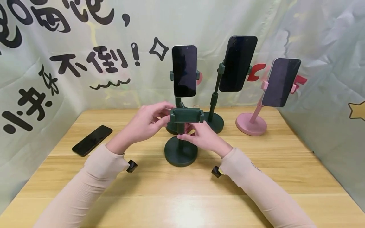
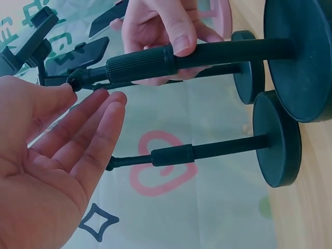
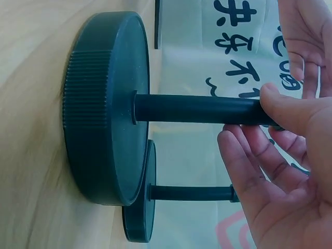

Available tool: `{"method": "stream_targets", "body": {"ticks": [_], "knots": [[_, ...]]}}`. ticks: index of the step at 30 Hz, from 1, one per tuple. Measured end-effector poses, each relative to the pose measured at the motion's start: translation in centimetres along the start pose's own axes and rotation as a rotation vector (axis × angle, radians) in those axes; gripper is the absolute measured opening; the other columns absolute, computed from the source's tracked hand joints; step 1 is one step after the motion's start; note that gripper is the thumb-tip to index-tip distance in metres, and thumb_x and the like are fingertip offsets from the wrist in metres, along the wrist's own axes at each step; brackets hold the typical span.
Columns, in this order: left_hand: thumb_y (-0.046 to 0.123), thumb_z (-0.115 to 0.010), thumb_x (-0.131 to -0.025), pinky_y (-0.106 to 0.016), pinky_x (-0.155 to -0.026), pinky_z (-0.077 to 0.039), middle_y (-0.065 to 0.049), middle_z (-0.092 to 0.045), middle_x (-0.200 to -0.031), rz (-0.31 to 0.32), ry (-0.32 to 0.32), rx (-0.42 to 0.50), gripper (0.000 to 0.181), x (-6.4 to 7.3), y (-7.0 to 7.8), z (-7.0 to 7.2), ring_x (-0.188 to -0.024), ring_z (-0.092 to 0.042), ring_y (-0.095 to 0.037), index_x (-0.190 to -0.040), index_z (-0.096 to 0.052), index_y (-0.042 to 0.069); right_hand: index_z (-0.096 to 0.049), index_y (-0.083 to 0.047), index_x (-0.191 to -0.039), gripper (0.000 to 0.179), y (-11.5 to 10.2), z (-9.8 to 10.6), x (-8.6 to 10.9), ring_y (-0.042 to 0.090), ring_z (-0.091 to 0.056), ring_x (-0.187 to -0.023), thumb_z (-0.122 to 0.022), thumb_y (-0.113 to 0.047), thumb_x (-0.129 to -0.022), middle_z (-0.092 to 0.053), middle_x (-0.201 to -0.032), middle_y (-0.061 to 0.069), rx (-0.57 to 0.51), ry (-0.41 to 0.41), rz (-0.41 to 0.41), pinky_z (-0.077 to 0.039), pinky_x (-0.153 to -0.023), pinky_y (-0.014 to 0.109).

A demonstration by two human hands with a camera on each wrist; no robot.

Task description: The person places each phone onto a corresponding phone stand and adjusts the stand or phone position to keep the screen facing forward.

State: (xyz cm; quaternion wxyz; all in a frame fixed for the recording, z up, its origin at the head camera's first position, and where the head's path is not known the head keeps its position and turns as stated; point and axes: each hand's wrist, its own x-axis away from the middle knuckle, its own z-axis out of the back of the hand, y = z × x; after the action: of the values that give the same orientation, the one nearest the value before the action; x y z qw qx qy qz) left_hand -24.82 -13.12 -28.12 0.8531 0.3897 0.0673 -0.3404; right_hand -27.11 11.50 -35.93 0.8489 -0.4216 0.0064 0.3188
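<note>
An empty dark green phone stand (image 1: 181, 154) rises from the table's middle, its clamp (image 1: 186, 115) turned sideways. My left hand (image 1: 166, 116) reaches in with straight fingers that touch the clamp's left end. In the left wrist view the left hand (image 2: 88, 98) lies palm open, fingertips at the small joint knob (image 2: 75, 80). My right hand (image 1: 186, 136) grips the stand's pole (image 3: 197, 109) below the clamp, thumb on one side and fingers on the other. The round base (image 3: 104, 109) is flat on the wood.
A black phone (image 1: 92, 140) lies flat at the left of the wooden table (image 1: 171, 190). Behind stand two dark green stands with phones (image 1: 184, 70) (image 1: 238, 63) and a pink stand (image 1: 251, 124) with another phone (image 1: 280, 82). Printed cloth walls the back and sides.
</note>
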Motion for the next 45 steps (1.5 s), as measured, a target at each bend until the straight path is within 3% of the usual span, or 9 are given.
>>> {"method": "stream_targets", "body": {"ticks": [9, 17, 23, 27, 32, 38, 45], "knots": [[0.005, -0.069, -0.104, -0.039, -0.076, -0.065, -0.009, -0.081, -0.113, -0.004, -0.003, -0.004, 0.031, 0.6, -0.4, 0.3, -0.093, -0.08, -0.02, -0.135, -0.069, 0.01, -0.061, -0.018, -0.143, 0.055, -0.1, 0.2, 0.0, 0.02, -0.07, -0.097, -0.085, -0.02, -0.094, -0.064, -0.1, 0.007, 0.007, -0.015, -0.026, -0.061, -0.079, 0.034], [0.007, -0.07, -0.104, -0.045, -0.08, -0.066, -0.009, -0.081, -0.118, 0.019, -0.003, 0.003, 0.029, 1.3, -1.1, 1.1, -0.1, -0.081, -0.023, -0.132, -0.07, 0.011, -0.06, -0.018, -0.145, 0.058, -0.1, 0.5, -0.1, 0.018, -0.069, -0.094, -0.086, -0.019, -0.093, -0.065, -0.099, 0.005, 0.026, -0.024, -0.004, -0.062, -0.086, 0.036], [0.007, -0.07, -0.104, -0.039, -0.081, -0.066, -0.008, -0.081, -0.118, 0.022, 0.009, -0.015, 0.027, 2.1, -2.0, 1.8, -0.101, -0.081, -0.021, -0.131, -0.071, 0.011, -0.065, -0.014, -0.119, 0.035, -0.4, 0.8, -0.1, 0.015, -0.069, -0.085, -0.088, -0.02, -0.092, -0.068, -0.095, 0.002, 0.061, -0.039, -0.008, -0.06, -0.082, 0.034], [0.007, -0.069, -0.104, -0.034, -0.08, -0.066, -0.008, -0.081, -0.118, 0.048, 0.01, -0.032, 0.028, 2.8, -2.5, 2.4, -0.101, -0.081, -0.021, -0.131, -0.07, 0.012, -0.067, -0.014, -0.099, 0.022, -0.6, 1.4, 0.0, 0.015, -0.071, -0.076, -0.084, -0.029, -0.096, -0.071, -0.084, 0.0, 0.063, -0.102, -0.054, -0.059, -0.073, 0.031], [0.008, -0.07, -0.104, -0.032, -0.08, -0.066, -0.008, -0.08, -0.119, 0.088, 0.023, -0.07, 0.028, 3.6, -3.2, 3.5, -0.1, -0.081, -0.022, -0.133, -0.069, 0.012, -0.072, -0.015, -0.087, 0.026, -1.3, 2.1, 0.4, 0.022, -0.074, -0.071, -0.08, -0.037, -0.099, -0.074, -0.074, -0.003, 0.051, -0.225, -0.149, -0.06, -0.068, 0.033], [0.011, -0.068, -0.106, -0.024, -0.076, -0.063, -0.007, -0.08, -0.117, 0.115, 0.072, -0.112, 0.026, 4.7, -4.2, 4.8, -0.096, -0.078, -0.011, -0.133, -0.069, 0.012, -0.078, -0.008, -0.087, 0.024, -2.2, 1.7, 0.5, 0.03, -0.075, -0.069, -0.077, -0.026, -0.102, -0.071, -0.07, -0.002, 0.026, -0.373, -0.088, -0.065, -0.066, 0.038], [0.012, -0.066, -0.107, -0.021, -0.072, -0.062, -0.01, -0.08, -0.113, 0.17, 0.129, -0.161, 0.026, 6.5, -5.1, 6.5, -0.088, -0.072, 0.006, -0.133, -0.069, 0.012, -0.078, -0.009, -0.102, 0.02, -3.3, -0.1, 1.0, 0.026, -0.077, -0.071, -0.074, -0.028, -0.104, -0.075, -0.077, 0.0, -0.009, -0.454, -0.048, -0.063, -0.068, 0.028]]}}
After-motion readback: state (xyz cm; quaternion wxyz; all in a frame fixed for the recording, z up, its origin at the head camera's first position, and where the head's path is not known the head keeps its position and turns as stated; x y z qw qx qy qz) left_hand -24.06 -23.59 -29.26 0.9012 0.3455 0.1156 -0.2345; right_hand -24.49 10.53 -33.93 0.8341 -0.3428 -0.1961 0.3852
